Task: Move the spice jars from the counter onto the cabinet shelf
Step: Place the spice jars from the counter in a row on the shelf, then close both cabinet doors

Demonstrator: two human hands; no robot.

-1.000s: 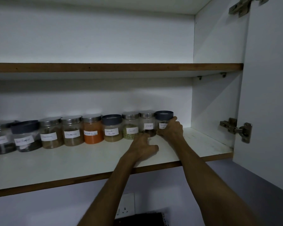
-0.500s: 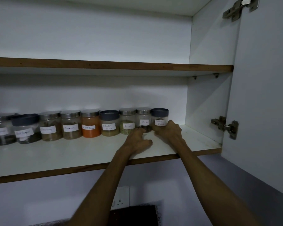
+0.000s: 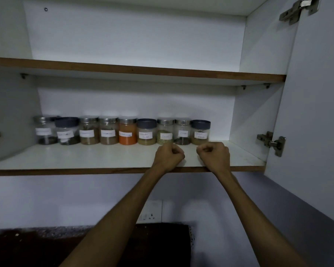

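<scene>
Both fists, left hand (image 3: pixel 169 155) and right hand (image 3: pixel 214 155), curled empty near shelf (image 3: pixel 85 160) front edge, clear of jars (image 3: pixel 127 132).

A dim, bluish-grey scene is rendered softly, jar labels (image 3: pixel 165 136) are blurred beyond reading, and straight lines are bowed by wide-angle distortion at the edges.

The lower cabinet shelf (image 3: pixel 85 160) is white with a brown wooden front edge. Nine labelled spice jars (image 3: pixel 127 132) stand upright in one row along its back, side by side, from the left wall towards the right; the orange-filled jar (image 3: pixel 127 138) sits mid-row, the dark-lidded end jar (image 3: pixel 200 132) rightmost
</scene>
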